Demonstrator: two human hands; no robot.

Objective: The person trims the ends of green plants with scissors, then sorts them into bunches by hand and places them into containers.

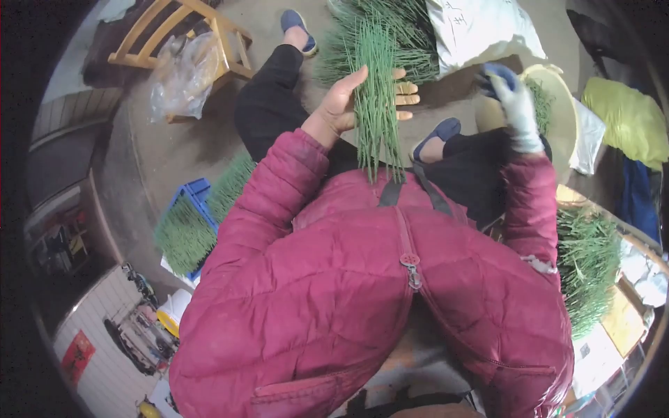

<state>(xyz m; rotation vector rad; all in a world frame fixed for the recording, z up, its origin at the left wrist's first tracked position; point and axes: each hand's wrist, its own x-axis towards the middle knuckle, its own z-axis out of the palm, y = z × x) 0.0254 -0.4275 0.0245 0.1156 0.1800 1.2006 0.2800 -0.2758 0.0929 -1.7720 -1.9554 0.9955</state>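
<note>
My left hand (341,101), palm up, holds a bundle of long green stems (377,97). The bundle lies across the palm, between the thumb and the outstretched fingers, and its lower ends hang near my red jacket (313,279). Two fingers have yellowish coverings. My right hand (512,101), in a white and blue glove, is raised beside a pale round basket (564,132) with green pieces (540,104) inside. Its fingers are smeared by motion, and I cannot make out whether they hold anything.
More stems (411,35) lie in a heap on the floor beyond my left hand, near a white sack (481,31). A blue crate (197,195) of stems and a wooden chair (226,42) stand at left. At right are another green pile (585,265) and a yellow bag (624,118).
</note>
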